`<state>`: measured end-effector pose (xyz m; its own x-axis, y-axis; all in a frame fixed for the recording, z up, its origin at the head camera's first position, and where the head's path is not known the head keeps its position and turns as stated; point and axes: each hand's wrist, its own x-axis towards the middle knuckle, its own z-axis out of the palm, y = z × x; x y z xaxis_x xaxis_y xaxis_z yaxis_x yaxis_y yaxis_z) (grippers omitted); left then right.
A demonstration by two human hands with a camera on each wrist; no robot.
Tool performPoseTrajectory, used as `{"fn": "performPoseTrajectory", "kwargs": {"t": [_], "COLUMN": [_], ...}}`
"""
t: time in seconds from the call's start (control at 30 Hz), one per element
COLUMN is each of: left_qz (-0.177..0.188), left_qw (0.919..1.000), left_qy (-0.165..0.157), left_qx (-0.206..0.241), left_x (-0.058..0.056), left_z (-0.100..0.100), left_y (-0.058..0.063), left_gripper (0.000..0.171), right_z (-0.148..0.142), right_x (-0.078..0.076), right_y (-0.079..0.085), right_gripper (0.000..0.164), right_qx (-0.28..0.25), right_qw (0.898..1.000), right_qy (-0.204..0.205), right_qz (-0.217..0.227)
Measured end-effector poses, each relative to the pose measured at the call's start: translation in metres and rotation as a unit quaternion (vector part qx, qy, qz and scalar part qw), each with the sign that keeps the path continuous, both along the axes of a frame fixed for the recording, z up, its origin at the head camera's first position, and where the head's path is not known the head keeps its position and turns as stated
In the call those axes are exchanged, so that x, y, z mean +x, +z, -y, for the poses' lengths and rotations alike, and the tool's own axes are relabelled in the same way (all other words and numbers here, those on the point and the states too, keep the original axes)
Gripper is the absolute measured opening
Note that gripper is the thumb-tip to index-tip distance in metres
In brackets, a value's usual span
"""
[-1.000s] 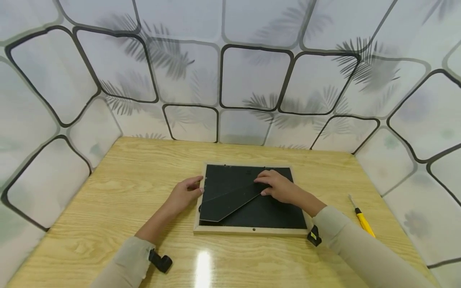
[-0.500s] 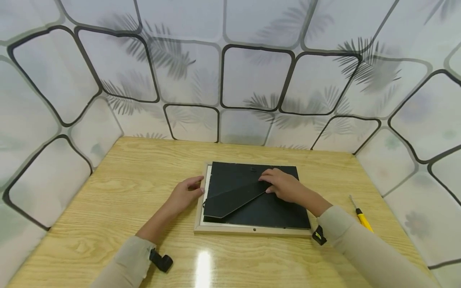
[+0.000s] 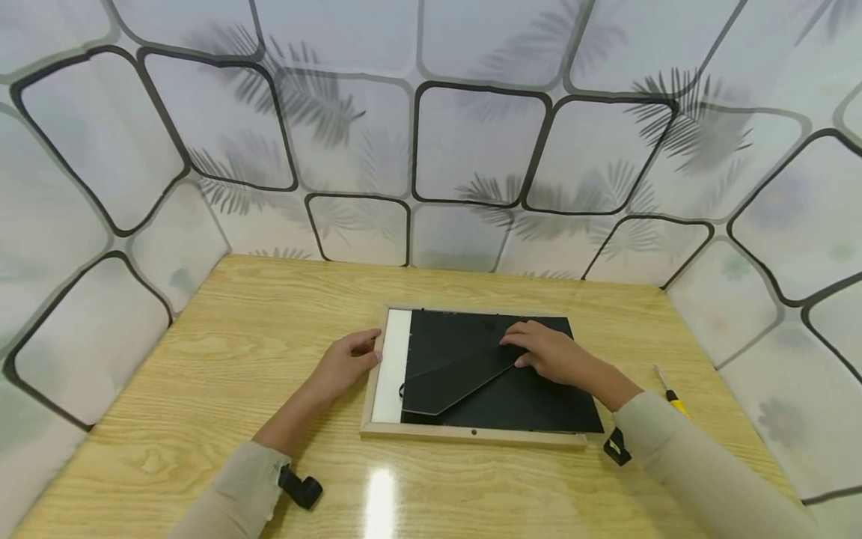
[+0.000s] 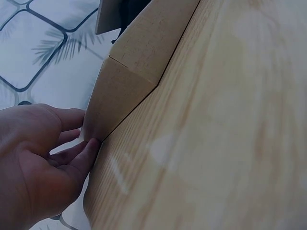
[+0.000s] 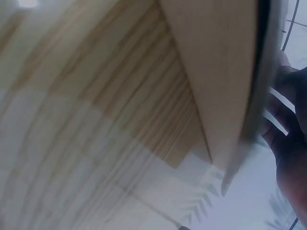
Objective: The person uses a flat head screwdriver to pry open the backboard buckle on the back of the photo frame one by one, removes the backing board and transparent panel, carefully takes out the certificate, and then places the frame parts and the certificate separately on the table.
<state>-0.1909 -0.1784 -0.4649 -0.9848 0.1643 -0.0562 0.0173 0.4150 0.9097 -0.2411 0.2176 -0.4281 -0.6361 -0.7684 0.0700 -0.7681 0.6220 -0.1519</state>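
Observation:
A pale wooden picture frame (image 3: 431,431) lies face down on the table. Its black backing board (image 3: 539,408) has slid right, overhanging the frame's right side and exposing a white strip (image 3: 393,367) at the left. My right hand (image 3: 547,355) pinches the narrow top of the easel stand (image 3: 458,378) hinged to that board; in the right wrist view the fingers (image 5: 283,117) lie behind the board's blurred edge. Against the frame's left side, my left hand (image 3: 343,368) rests its thumb and fingertips. The left wrist view shows these fingers (image 4: 72,117) touching the outer wooden edge.
A yellow-handled screwdriver (image 3: 669,389) lies right of the frame, partly hidden by the right sleeve. Patterned white wall covering (image 3: 471,150) encloses the wooden table (image 3: 269,314) at the back and both sides.
My right hand has moved right with the backing board, which filled the frame at first. The white strip at the left has come into view. My left hand stays put.

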Motion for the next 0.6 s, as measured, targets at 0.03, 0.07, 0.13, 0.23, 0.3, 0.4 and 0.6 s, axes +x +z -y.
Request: {"fn": "performPoseTrajectory", "kwargs": {"t": [0.03,0.07,0.13,0.23,0.3,0.4,0.6], "left_qz": [0.0,0.002,0.008,0.009,0.012,0.014,0.009], "left_qw": [1.0,1.0,0.9999,0.9999,0.9999,0.9998,0.9999], "left_qy": [0.0,0.0,0.002,-0.001,-0.001,-0.002,-0.005], "left_qx": [0.0,0.002,0.006,0.005,0.008,0.01,0.011], "left_x": [0.0,0.0,0.0,0.0,0.001,0.001,0.002], "left_z": [0.0,0.0,0.001,0.001,0.002,0.002,0.0], "left_y": [0.0,0.0,-0.001,-0.001,-0.001,-0.001,0.002], "left_gripper": [0.051,0.051,0.051,0.051,0.051,0.051,0.051], "right_z": [-0.002,-0.004,-0.006,-0.009,-0.01,-0.013,-0.037], "right_x": [0.0,0.0,0.0,0.001,0.001,0.003,0.015], "right_y": [-0.001,-0.001,-0.002,-0.001,0.0,0.002,0.004], "right_gripper": [0.038,0.038,0.039,0.04,0.042,0.048,0.052], "right_qx": [0.002,0.004,0.008,0.01,0.008,0.004,-0.027], "right_qw": [1.0,1.0,1.0,1.0,1.0,0.999,0.988], "right_qy": [-0.002,-0.004,-0.008,-0.012,-0.013,-0.033,-0.134], "right_qz": [0.001,0.001,0.001,0.006,0.01,0.032,0.07]}}
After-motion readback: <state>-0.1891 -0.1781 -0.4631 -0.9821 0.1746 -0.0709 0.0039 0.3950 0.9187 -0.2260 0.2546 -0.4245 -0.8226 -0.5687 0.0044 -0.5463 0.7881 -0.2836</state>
